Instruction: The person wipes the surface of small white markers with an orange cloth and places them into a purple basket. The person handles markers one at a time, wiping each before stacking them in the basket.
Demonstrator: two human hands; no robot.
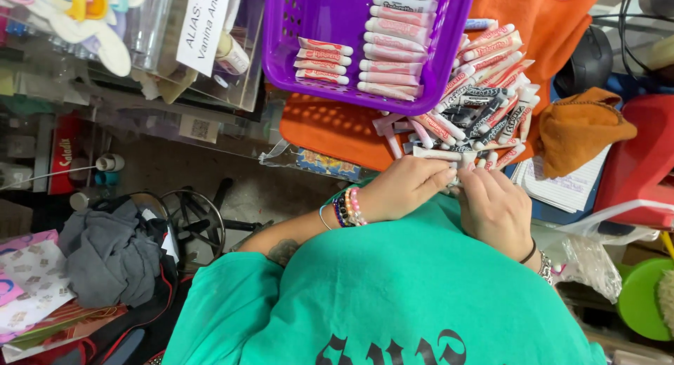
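My left hand (407, 186), with beaded bracelets on the wrist, and my right hand (495, 207), with a black band, meet fingertip to fingertip at the near edge of a pile of small tubes (484, 105). Both pinch one small white tube (456, 174), which the fingers mostly hide. The tubes are pink-and-white and black-and-white and lie heaped on an orange cloth (330, 126). Beyond them stands a purple plastic basket (330, 14) with rows of pink-and-white tubes laid inside.
A rust-orange cloth (579, 126) lies right of the pile on a paper pad (569, 186). A red object (642, 154), a clear plastic bag (590, 256) and a green bowl (642, 298) crowd the right. Left are a clear box (154, 28) and grey fabric (109, 249).
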